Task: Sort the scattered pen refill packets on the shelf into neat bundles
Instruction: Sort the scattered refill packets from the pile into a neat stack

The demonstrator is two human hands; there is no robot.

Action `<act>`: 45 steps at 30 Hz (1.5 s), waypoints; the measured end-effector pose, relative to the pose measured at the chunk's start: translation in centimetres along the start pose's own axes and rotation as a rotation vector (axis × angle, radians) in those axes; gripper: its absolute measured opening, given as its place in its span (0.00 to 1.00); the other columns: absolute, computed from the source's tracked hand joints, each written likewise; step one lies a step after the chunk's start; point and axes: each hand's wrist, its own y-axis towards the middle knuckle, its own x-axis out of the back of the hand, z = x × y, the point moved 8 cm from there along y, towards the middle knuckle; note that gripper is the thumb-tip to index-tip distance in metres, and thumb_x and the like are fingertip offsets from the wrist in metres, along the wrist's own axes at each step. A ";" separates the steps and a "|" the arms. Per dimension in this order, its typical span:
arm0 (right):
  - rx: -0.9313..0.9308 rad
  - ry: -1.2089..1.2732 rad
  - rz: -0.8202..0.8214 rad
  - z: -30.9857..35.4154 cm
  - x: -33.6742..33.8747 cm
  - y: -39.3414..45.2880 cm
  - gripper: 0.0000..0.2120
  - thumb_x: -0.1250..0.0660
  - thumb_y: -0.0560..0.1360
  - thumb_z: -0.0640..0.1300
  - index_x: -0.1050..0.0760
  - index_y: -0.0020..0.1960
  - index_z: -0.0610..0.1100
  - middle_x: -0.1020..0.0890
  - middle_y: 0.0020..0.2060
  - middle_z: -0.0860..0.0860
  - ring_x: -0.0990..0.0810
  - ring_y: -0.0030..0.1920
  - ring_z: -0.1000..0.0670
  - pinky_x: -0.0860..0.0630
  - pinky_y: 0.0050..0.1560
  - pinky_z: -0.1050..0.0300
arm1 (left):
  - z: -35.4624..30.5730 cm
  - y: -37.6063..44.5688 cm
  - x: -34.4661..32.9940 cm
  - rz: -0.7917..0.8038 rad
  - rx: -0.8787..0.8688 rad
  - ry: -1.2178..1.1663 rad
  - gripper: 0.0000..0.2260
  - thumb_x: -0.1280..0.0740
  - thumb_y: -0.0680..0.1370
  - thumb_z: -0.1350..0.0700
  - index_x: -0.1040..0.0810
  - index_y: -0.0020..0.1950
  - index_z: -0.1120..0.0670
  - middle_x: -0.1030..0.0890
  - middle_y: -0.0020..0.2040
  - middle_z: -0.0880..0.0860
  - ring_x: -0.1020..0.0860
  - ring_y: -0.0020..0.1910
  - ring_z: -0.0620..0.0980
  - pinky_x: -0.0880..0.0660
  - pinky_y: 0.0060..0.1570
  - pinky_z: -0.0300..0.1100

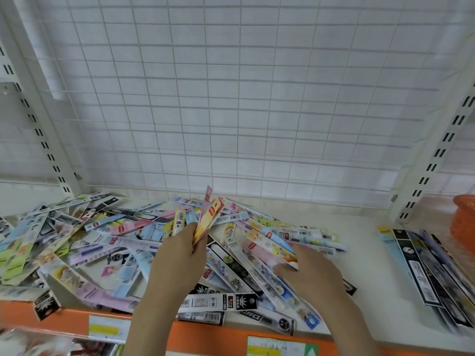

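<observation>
A loose heap of pen refill packets (123, 242) covers the left and middle of the white shelf (365, 273). My left hand (180, 255) grips a small fan of packets (205, 217) upright above the heap, orange and pink ones on top. My right hand (313, 271) lies on the heap to the right and pinches the end of a pastel packet (272, 245) that slants up to the left. A tidy row of dark and light blue packets (424, 268) lies apart at the shelf's right end.
A white wire grid panel (231, 98) backs the shelf between slotted uprights (437, 150). An orange basket (462, 222) stands at the far right. The shelf's orange front edge (205, 332) carries price labels (280, 346). Bare shelf shows between the heap and the tidy row.
</observation>
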 end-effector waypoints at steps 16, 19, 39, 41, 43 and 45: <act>-0.066 -0.030 -0.092 -3.0 4.6 2.2 0.21 0.39 0.72 0.66 0.31 0.53 0.50 0.21 0.40 0.53 0.22 0.41 0.49 0.28 0.38 0.56 | 0.5 0.3 -1.8 0.023 0.007 0.030 0.12 0.43 0.80 0.55 0.27 0.44 0.61 0.19 0.36 0.59 0.22 0.36 0.60 0.25 0.38 0.53; -0.057 -0.104 -0.022 -2.5 3.6 3.5 0.13 0.37 0.74 0.59 0.25 0.52 0.51 0.21 0.43 0.53 0.23 0.45 0.49 0.32 0.36 0.58 | 0.5 0.2 -1.4 0.008 0.002 0.017 0.13 0.44 0.81 0.54 0.28 0.42 0.61 0.20 0.36 0.61 0.24 0.33 0.61 0.26 0.37 0.53; -0.036 -0.127 -0.124 -4.1 5.2 4.3 0.08 0.43 0.79 0.46 0.30 0.53 0.43 0.34 0.32 0.53 0.32 0.43 0.48 0.35 0.39 0.56 | 2.0 3.6 -2.2 0.029 0.154 0.146 0.15 0.40 0.79 0.55 0.32 0.33 0.57 0.33 0.26 0.52 0.33 0.28 0.51 0.39 0.27 0.41; -0.035 -0.106 -0.109 -4.6 5.0 4.0 0.06 0.44 0.79 0.45 0.31 0.52 0.43 0.33 0.32 0.52 0.31 0.42 0.47 0.35 0.40 0.56 | 2.2 4.9 -3.4 0.103 0.155 0.250 0.11 0.38 0.79 0.52 0.29 0.41 0.58 0.31 0.29 0.51 0.29 0.33 0.53 0.35 0.32 0.42; -0.060 -0.007 -0.103 -5.3 4.7 3.7 0.04 0.43 0.79 0.43 0.32 0.51 0.43 0.29 0.36 0.50 0.28 0.39 0.46 0.35 0.37 0.55 | 2.6 5.7 -4.4 0.170 0.165 0.349 0.11 0.38 0.78 0.51 0.31 0.43 0.58 0.32 0.32 0.51 0.29 0.38 0.54 0.32 0.38 0.42; -0.085 0.047 -0.112 -6.0 4.6 3.3 0.06 0.43 0.79 0.43 0.32 0.53 0.42 0.29 0.37 0.50 0.28 0.38 0.46 0.34 0.34 0.55 | 3.2 6.1 -5.0 0.202 0.193 0.367 0.11 0.37 0.77 0.52 0.33 0.42 0.58 0.32 0.33 0.51 0.28 0.39 0.55 0.32 0.40 0.43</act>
